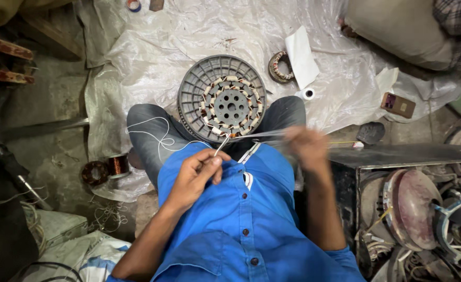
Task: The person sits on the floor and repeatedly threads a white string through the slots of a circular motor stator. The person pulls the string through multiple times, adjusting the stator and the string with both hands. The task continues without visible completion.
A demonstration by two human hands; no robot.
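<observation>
The left hand (196, 169) pinches a white string (221, 144) just behind the round motor stator (223, 98), which rests between the knees on a plastic sheet (188, 36). The right hand (306, 146), blurred, is to the right of that grip. A wire spool (118, 165) lies well left; a phone (398, 104) lies far right, beyond.

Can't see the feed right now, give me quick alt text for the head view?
Seen from above, a seated person in a blue shirt holds a round grey stator with copper windings between the knees, the left hand pinching a thin white strand that leads to its lower rim. The right hand is motion-blurred, beside it. Below lies crumpled plastic sheeting.
</observation>
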